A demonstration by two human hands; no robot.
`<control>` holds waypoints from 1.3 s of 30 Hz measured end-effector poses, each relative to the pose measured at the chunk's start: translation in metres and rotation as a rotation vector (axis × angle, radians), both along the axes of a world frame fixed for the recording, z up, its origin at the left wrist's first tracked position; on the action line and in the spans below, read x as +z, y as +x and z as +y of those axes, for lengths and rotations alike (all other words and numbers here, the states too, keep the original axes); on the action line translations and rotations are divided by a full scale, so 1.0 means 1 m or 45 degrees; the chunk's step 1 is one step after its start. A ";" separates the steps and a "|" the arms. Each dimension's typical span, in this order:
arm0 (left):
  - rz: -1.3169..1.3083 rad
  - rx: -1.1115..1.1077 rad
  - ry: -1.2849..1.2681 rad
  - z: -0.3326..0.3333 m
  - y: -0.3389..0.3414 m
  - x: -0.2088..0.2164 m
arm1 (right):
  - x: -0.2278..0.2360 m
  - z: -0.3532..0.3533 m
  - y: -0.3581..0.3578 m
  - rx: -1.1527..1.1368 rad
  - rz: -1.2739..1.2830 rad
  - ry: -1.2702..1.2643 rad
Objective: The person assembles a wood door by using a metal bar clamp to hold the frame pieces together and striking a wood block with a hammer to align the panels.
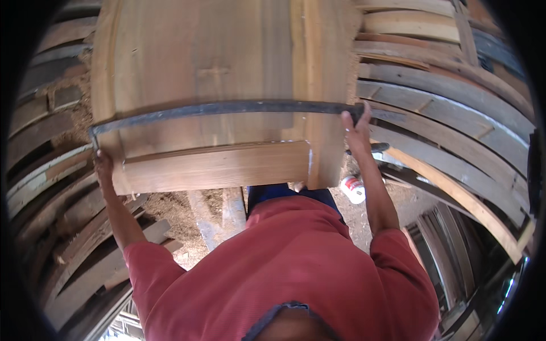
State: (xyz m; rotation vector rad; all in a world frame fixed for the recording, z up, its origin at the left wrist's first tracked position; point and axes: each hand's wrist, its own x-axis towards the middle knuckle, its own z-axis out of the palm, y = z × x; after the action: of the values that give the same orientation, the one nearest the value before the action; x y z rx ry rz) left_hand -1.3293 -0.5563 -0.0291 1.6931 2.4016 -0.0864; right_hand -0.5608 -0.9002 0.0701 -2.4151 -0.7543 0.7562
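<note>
Head view: our left hand [103, 165] and right hand [355, 128] each clamp an end of the long clamp bar [222, 109] across the wooden panel [216, 68].

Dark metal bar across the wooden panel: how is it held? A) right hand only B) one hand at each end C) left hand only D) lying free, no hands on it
B: the left hand is at the left end of the dark metal bar and the right hand grips its right end, with the bar lying across the wooden panel.
</note>
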 end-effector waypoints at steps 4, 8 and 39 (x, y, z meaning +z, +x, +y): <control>0.036 0.030 -0.054 0.019 0.032 0.003 | 0.035 -0.002 -0.004 -0.103 0.121 0.017; 0.038 0.049 -0.075 0.028 0.016 0.005 | 0.033 -0.006 0.000 -0.116 0.157 0.073; -2.758 -0.352 -0.820 -0.249 0.403 0.130 | 0.039 -0.120 0.087 1.025 -0.439 -0.761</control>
State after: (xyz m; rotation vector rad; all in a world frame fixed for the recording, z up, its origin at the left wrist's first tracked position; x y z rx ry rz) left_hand -0.9267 -0.8053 0.1005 0.6841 0.3801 0.5459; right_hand -0.4738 -1.0203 0.1086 -2.7813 -1.9412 0.9608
